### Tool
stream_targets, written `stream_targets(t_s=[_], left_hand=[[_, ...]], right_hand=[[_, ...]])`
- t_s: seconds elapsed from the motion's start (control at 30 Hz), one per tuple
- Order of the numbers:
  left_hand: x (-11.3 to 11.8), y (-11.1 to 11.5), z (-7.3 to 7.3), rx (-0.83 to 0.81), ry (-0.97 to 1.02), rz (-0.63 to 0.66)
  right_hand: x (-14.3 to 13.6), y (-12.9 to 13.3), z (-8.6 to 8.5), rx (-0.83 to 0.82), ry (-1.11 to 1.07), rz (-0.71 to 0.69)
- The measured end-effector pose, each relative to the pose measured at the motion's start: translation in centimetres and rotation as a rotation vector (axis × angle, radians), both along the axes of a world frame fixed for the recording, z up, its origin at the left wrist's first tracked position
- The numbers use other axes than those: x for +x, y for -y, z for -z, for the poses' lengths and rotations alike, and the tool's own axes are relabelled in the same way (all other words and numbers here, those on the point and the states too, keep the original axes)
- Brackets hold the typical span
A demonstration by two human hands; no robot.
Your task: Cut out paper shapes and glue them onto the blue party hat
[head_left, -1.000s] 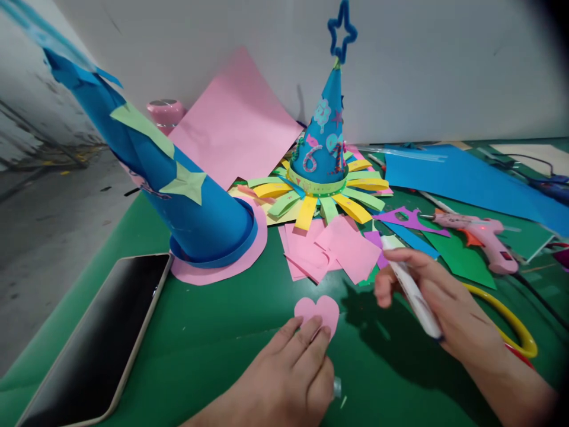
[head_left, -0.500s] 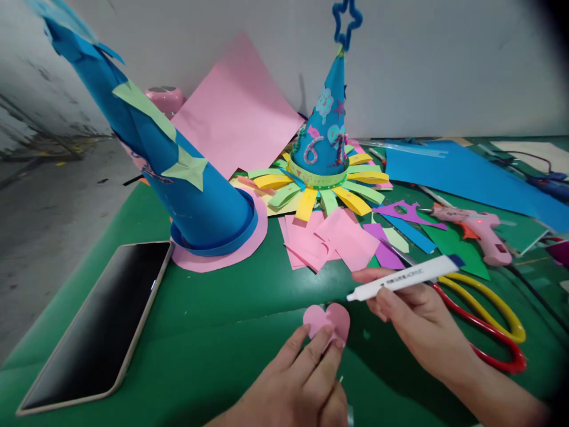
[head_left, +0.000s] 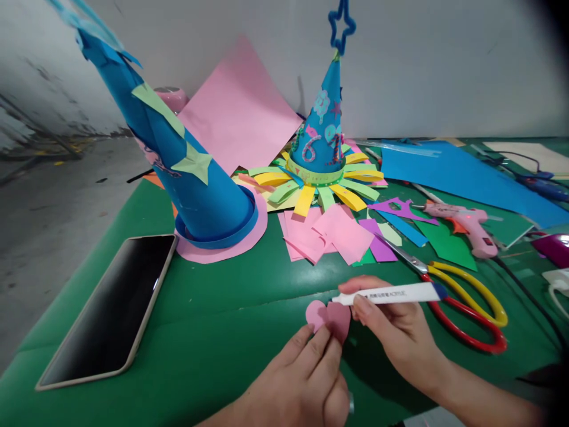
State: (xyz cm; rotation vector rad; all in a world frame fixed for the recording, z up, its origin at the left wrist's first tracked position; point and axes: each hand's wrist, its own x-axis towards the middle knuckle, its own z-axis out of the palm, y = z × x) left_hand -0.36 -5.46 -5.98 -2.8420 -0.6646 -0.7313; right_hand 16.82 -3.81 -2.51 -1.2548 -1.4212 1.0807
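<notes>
A pink paper heart [head_left: 316, 314] lies on the green table, its lower part under the fingertips of my left hand [head_left: 306, 373]. Those fingers are stretched out and press the paper flat. Pinched in my right hand [head_left: 395, 326] is a white marker [head_left: 391, 294] with a dark blue end at the right. The marker's tip is at the notch at the top of the heart, though whether it touches the paper is too small to tell. Shadow falls on the heart's right half. Beyond the heart lie several pink paper pieces [head_left: 347, 234].
A tall blue cone hat [head_left: 200, 201] and a phone [head_left: 111, 308] are at left. A decorated hat [head_left: 317, 142] stands at the back. Right are red-and-yellow scissors [head_left: 471, 332], a pink glue gun [head_left: 471, 222] and blue paper [head_left: 457, 178].
My right hand has moved left and down, bringing the marker's tip to the heart's top. My left hand stays on the heart. The whole view has shifted slightly.
</notes>
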Motion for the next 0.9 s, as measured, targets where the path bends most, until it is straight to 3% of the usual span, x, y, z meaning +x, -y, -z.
stream_targets(t_s=[0.07, 0.2, 0.37, 0.53, 0.73, 0.9], left_hand=[[0.1, 0.0, -0.2, 0.019, 0.002, 0.003], [0.3, 0.0, -0.5, 0.049, 0.036, -0.021], [0.7, 0.0, 0.0, 0.065, 0.084, -0.045], [0.8, -0.1, 0.3, 0.115, 0.135, -0.036], [0.3, -0.5, -0.3, 0.095, 0.025, -0.002], [0.1, -0.5, 0.3, 0.104, -0.037, 0.013]], right_hand=[[-0.1, 0.1, -0.1, 0.016, 0.016, -0.023], [-0.6, -0.3, -0.1, -0.112, 0.015, -0.131], [-0.7, -0.9, 0.2, -0.147, 0.068, -0.193], [-0.5, -0.7, 0.2, -0.143, 0.087, -0.199], [-0.7, -0.7, 0.3, -0.144, 0.059, -0.203], [-0.8, -0.6, -0.1, -0.14, -0.006, -0.187]])
